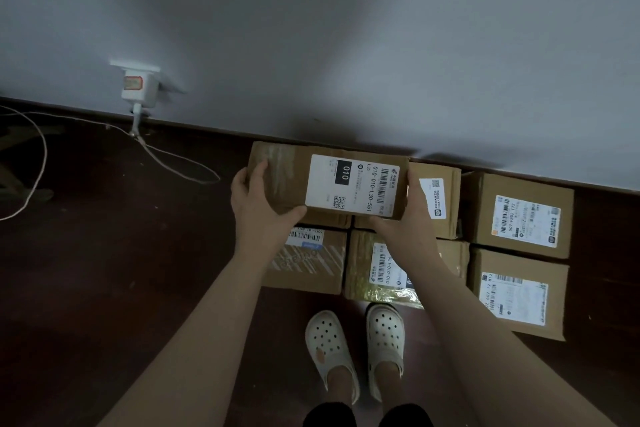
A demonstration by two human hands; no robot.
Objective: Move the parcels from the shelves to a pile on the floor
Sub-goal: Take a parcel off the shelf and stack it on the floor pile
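Dark floor [104, 270] below grey wall [311, 28] bears parcels [519, 218]; left grip [258, 204] and right grip [410, 215] clasp a labelled parcel [349, 184].

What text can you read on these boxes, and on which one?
"010": black block on the held box label.
"010-010-L30-551": beside that label's barcode.
"L30": same label.
"507 P802 172": probably, label on the right rear box.
Labels on the remaining boxes: too small or blurred.

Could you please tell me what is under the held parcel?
Two floor boxes, mostly covered: the left box shows an edge, the right box its labelled end.
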